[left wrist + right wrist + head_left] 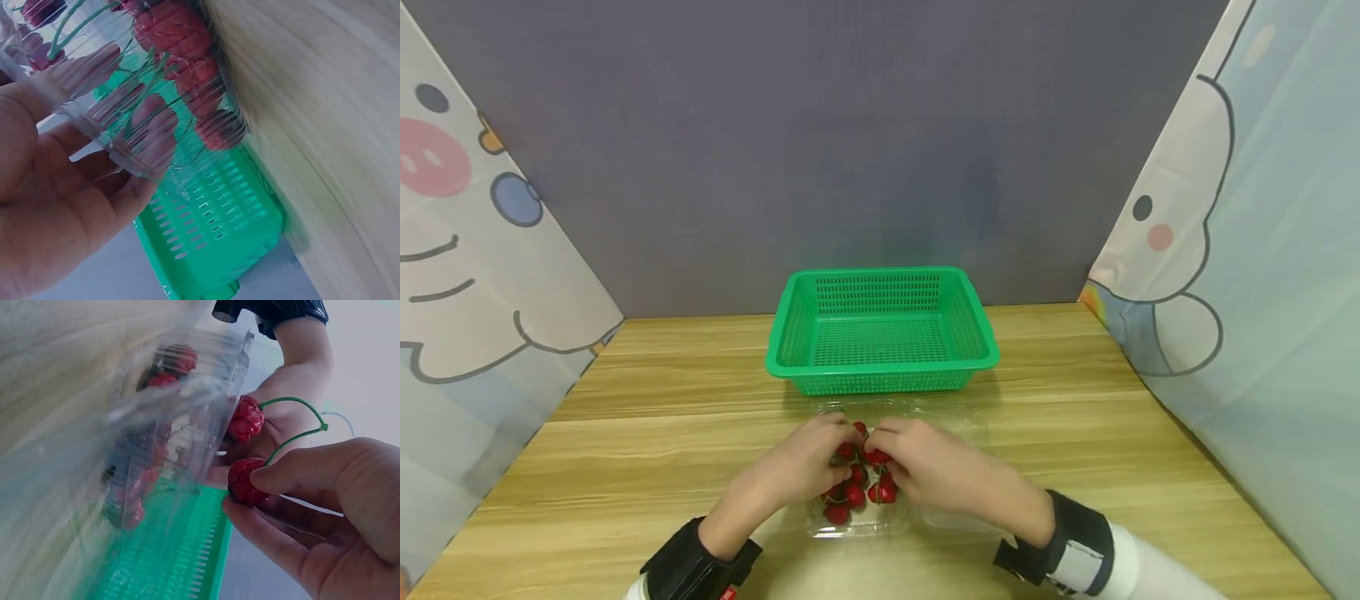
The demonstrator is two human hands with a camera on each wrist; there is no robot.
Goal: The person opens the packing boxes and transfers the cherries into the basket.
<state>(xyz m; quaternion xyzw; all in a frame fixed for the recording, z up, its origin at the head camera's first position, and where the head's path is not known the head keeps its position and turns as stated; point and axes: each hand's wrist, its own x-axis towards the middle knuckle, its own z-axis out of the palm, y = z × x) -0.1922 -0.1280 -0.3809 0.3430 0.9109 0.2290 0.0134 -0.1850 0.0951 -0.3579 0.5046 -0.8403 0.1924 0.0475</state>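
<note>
A clear plastic clamshell box lies open on the table, holding several red cherries with green stems. Between thumb and fingers, my right hand pinches one cherry above the box. Its looped green stem joins it to a second cherry, which shows near the left hand in the right wrist view. My left hand reaches over the box's left side, its loosely bent fingers inside the wall among the stems. No cherry shows in its grasp in the left wrist view.
A green slotted plastic basket stands just behind the box, against the grey back panel. The box's clear lid lies folded out to the right. Cartoon-printed sheets flank the wooden table.
</note>
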